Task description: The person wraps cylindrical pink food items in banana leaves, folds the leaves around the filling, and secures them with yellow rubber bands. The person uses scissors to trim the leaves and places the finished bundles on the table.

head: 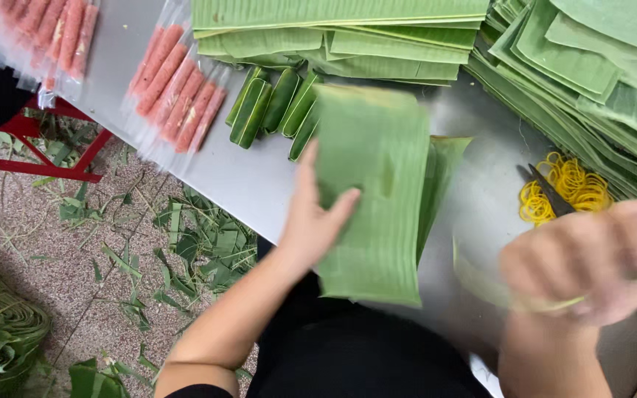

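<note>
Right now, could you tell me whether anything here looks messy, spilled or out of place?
Yes: green leaf trimmings lie scattered over the speckled floor beside the metal table. On the table, the yellow rubber bands sit in a loose heap around dark scissors. The right hand is blurred.

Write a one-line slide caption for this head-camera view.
Left hand flattens a banana leaf strip on a steel table while the blurred right hand holds another leaf piece.

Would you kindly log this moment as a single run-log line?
left hand: flat on banana leaf sheet | right hand: blurred, closed on thin leaf strip | nearby: yellow rubber bands, wrapped leaf rolls
</note>
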